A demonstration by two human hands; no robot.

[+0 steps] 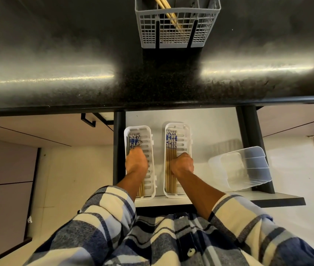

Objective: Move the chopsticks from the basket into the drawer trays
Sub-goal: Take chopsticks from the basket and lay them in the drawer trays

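The grey mesh basket point(177, 25) stands on the black counter and holds a few plain wooden chopsticks point(168, 12). Below it, two white slotted trays lie side by side in the open drawer point(209, 127). In the left tray point(151, 169) lie chopsticks with blue-and-white ends point(134, 141), and my left hand point(136, 163) covers their middle, fingers curled down around them. More blue-ended chopsticks point(171, 143) lie along the left side of the right tray point(187, 135). My right hand point(183, 165) is curled like a fist on their right edge.
A clear plastic container point(242, 167) lies tipped on its side at the drawer's right. The black counter edge point(152, 104) overhangs the drawer's back. Closed cabinet fronts stand to both sides, with a black handle point(88, 120) on the left one.
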